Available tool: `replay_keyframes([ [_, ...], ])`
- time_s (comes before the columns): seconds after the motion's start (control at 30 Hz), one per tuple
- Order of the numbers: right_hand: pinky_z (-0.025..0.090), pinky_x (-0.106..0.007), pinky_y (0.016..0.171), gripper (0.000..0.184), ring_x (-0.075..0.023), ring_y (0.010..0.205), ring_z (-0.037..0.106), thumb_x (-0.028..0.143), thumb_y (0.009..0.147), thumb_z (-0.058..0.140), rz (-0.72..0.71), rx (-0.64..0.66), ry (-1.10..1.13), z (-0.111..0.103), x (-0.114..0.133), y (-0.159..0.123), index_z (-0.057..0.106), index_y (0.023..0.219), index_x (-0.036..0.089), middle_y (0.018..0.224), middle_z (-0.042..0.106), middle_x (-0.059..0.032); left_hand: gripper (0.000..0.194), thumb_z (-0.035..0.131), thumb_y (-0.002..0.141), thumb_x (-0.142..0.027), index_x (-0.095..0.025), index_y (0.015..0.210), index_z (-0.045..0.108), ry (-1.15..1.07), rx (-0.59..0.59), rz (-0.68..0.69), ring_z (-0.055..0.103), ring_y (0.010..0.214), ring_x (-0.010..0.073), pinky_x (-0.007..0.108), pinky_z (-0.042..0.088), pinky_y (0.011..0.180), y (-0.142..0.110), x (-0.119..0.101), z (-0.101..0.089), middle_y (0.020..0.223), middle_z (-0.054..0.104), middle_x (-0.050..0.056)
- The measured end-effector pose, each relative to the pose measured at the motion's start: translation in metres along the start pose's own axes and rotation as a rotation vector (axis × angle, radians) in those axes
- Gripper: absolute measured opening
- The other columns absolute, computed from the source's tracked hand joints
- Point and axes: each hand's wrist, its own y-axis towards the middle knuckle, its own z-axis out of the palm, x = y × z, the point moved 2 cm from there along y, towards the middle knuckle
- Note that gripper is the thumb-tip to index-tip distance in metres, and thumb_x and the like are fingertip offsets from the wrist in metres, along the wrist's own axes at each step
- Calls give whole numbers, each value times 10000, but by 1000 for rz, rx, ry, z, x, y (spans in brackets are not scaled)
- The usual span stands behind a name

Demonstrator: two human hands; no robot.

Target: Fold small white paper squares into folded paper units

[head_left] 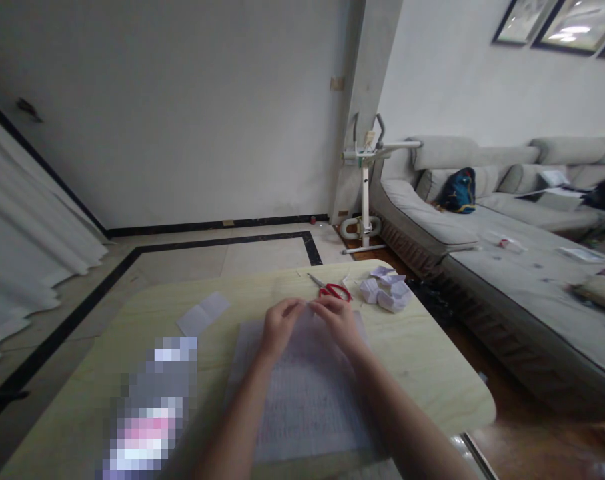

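My left hand (281,325) and my right hand (338,325) meet over the table, thumbs and fingers pinched on a small piece of white paper (309,308). Most of that piece is hidden by the fingers, so its shape is unclear. Beneath my hands and forearms lies a large sheet of paper (307,417) covered in rows of writing. Just beyond my right hand rests a pair of scissors (328,289) with red handles, blades pointing left. Several folded white paper shapes (393,293) are grouped to its right. A creased paper strip (203,315) lies flat on the left.
The pale wooden table (432,373) has rounded corners. A pixelated patch (149,413) covers something on its left side. On the right stands a grey sofa (522,267) with a blue bag (458,191). White exercise equipment (365,193) stands by the wall; a white curtain (27,227) hangs left.
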Motion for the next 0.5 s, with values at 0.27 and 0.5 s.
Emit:
replay_keyframes([
  [0.27,414,-254,587,181,-146,626,539,320,782,606,-54,-11,-29,-1,-2,-1,614,661,184,645,582,-3,218,631,751,-333,-138,810,707,18,27,19,649,791,179,253,491,724,-1,-1,1,819,718,50],
  [0.5,446,-262,618,193,-152,668,571,363,763,637,-6,2,48,4,-8,1,645,826,180,748,635,-27,216,617,766,-333,-149,831,710,45,-16,43,647,823,183,270,486,774,0,1,-3,856,717,55],
])
